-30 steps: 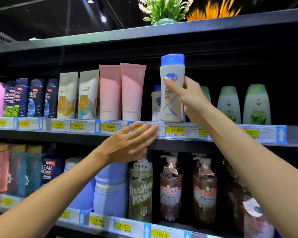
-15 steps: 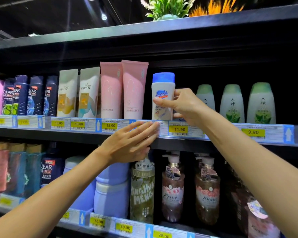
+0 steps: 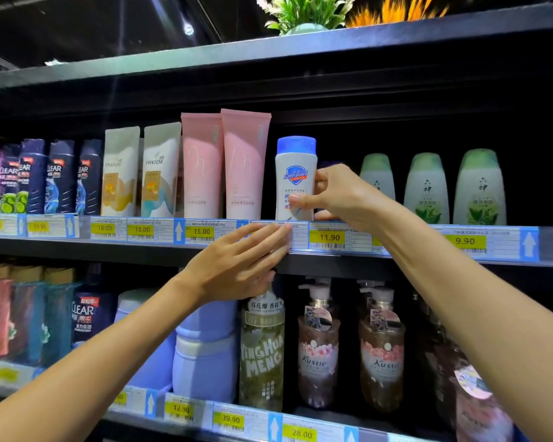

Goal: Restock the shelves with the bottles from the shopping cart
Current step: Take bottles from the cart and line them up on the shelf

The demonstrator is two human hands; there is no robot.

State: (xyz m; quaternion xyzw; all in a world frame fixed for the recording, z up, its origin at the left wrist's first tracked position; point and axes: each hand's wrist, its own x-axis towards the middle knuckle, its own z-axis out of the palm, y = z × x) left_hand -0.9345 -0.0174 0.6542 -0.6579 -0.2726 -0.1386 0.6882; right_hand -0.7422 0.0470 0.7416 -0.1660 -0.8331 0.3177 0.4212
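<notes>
Dark store shelving is filling the head view, with two stocked rows showing and a black top shelf (image 3: 300, 46) running above them, carrying a green plant (image 3: 304, 11) and an orange one (image 3: 396, 9). On the upper shelf (image 3: 428, 260) the white Safeguard bottle (image 3: 296, 178) with the blue cap is standing upright at the front edge, just behind the price strip (image 3: 329, 237). The right hand (image 3: 339, 196) is gripping it, thumb lying across the lower label and fingers curling round its right side. Touching or nearly touching its left side, two pink tubes (image 3: 227, 164) are standing tall; I cannot tell whether any gap is left there. To the bottle's right, past the hand, three green-capped bottles (image 3: 426, 186) are lining up, and dark open room is showing above them, under the shelf overhead. Farther left, Pantene pouches (image 3: 141, 173) and dark Clear bottles (image 3: 58, 177) are crowding the same edge.

The left hand (image 3: 240, 266) is holding nothing; its straight, close-set fingers are pressing flat against the price strip and the shelf lip just below the bottle. Beneath that lip, pump bottles (image 3: 348, 346), a green Ying Hua Meng bottle (image 3: 262, 349) and lilac jugs (image 3: 205, 352) are sitting on the lower shelf (image 3: 243, 425), their tops reaching close to the underside of the shelf above.
</notes>
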